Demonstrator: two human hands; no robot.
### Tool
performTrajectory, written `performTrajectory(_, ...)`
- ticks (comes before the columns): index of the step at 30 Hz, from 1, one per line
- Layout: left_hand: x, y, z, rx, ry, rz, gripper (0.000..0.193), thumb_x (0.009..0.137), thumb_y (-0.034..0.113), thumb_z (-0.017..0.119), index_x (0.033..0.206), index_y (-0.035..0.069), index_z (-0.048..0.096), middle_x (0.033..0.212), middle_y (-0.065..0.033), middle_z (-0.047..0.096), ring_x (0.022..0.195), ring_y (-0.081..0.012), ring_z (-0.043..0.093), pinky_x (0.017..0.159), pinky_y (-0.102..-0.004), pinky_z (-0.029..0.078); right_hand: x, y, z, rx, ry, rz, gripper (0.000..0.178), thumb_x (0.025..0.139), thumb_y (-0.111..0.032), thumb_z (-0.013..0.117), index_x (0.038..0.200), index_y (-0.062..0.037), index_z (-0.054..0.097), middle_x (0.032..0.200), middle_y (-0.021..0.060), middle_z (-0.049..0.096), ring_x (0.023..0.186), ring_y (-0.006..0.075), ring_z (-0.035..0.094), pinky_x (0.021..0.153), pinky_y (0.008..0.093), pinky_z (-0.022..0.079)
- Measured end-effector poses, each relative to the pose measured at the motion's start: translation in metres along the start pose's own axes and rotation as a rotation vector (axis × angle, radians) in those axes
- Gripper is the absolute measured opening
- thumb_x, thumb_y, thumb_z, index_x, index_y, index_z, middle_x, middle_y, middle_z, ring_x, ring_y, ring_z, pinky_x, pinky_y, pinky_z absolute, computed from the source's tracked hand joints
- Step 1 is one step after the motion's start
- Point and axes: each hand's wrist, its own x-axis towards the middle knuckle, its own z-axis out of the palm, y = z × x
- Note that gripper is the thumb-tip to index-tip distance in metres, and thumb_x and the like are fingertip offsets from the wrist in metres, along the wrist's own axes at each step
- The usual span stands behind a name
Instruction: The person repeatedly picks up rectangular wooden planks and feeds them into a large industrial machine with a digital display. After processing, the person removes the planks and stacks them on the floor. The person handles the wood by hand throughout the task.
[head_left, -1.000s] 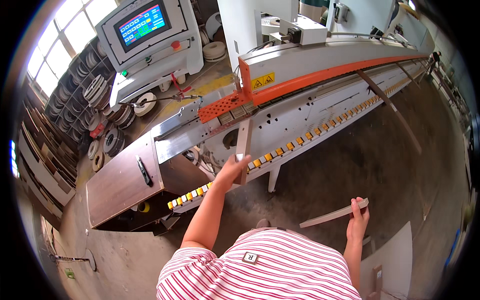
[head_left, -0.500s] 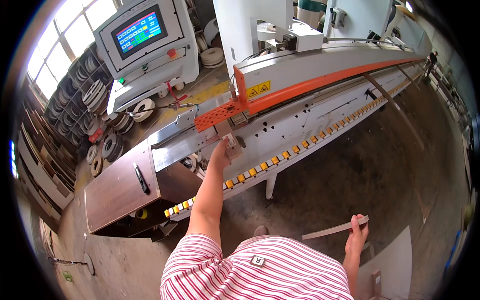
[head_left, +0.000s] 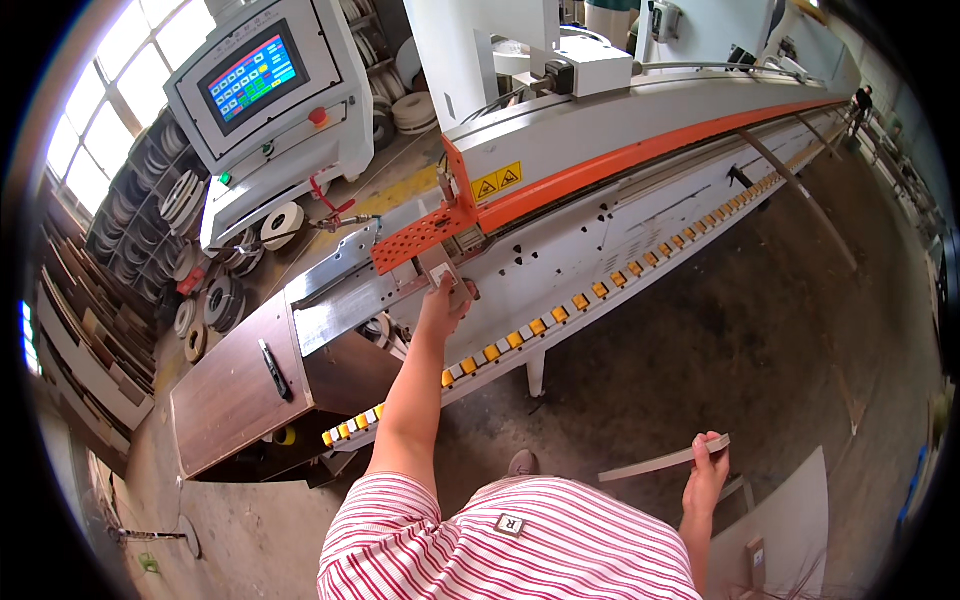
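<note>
Outstretched ahead, my left hand (head_left: 448, 302) grips a small light-brown board (head_left: 436, 262) that bears a white label. My thumb lies on the label, and the fingers curl round the board's near end. The board's far end sits at the perforated orange guard (head_left: 415, 244) of the long edge-banding machine (head_left: 600, 175). At lower right, low beside my body, my right hand (head_left: 706, 466) is closed on one end of a long, narrow greyish-beige strip (head_left: 650, 465). The strip points left, in front of my striped shirt.
A control panel with a lit screen (head_left: 254, 77) stands at upper left. A utility knife (head_left: 274, 370) lies on the brown cabinet top (head_left: 225, 410). Yellow-and-white rollers (head_left: 537, 327) line the machine's near edge. A large pale panel (head_left: 790, 520) stands at lower right. Another person (head_left: 861, 105) is far off.
My left hand and the labelled board have shifted farther in toward the orange guard, and less of the board shows. My right hand holds the strip almost as before. The view has turned slightly.
</note>
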Motion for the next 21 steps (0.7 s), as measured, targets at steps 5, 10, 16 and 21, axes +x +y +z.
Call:
performTrajectory(5,0.004,0.000,0.014,0.093,0.111,0.012,0.044,0.098,0.048,0.053,0.114,0.008,0.053,0.090,-0.0111,0.068,0.075,-0.0220,0.067,0.046,-0.0269,0.040,0.010,0.001,0.005,-0.002,-0.026,0.035,0.039,0.085,-0.005,0.072,0.121,-0.0025,0.055,0.112,0.0059,0.057,0.104,0.0140,0.056,0.094,0.0292,0.047)
performTrajectory(10,0.019,-0.008,0.033,0.077,0.105,0.005,0.046,0.097,0.050,0.053,0.119,0.009,0.049,0.093,-0.0121,0.067,0.079,-0.0234,0.069,0.042,-0.0272,0.035,0.021,-0.004,0.001,-0.023,-0.033,0.055,0.040,0.085,-0.005,0.072,0.121,-0.0025,0.054,0.112,0.0061,0.057,0.104,0.0139,0.055,0.093,0.0289,0.047)
performTrajectory(16,0.047,-0.024,0.078,0.056,0.074,-0.028,0.042,0.099,0.051,0.050,0.116,0.012,0.049,0.097,-0.0125,0.067,0.079,-0.0245,0.070,0.039,-0.0281,0.032,0.026,-0.014,-0.014,-0.081,0.004,0.035,0.043,0.084,-0.006,0.073,0.122,-0.0024,0.053,0.113,0.0071,0.057,0.106,0.0151,0.054,0.096,0.0303,0.045)
performTrajectory(21,0.092,-0.053,0.107,0.098,0.096,0.010,0.036,0.101,0.048,0.046,0.110,0.013,0.052,0.088,-0.0073,0.064,0.066,-0.0187,0.064,0.039,-0.0266,0.031,0.015,-0.026,-0.030,-0.097,-0.004,-0.028,0.050,0.080,-0.006,0.075,0.125,-0.0013,0.052,0.117,0.0092,0.057,0.110,0.0182,0.055,0.100,0.0340,0.043)
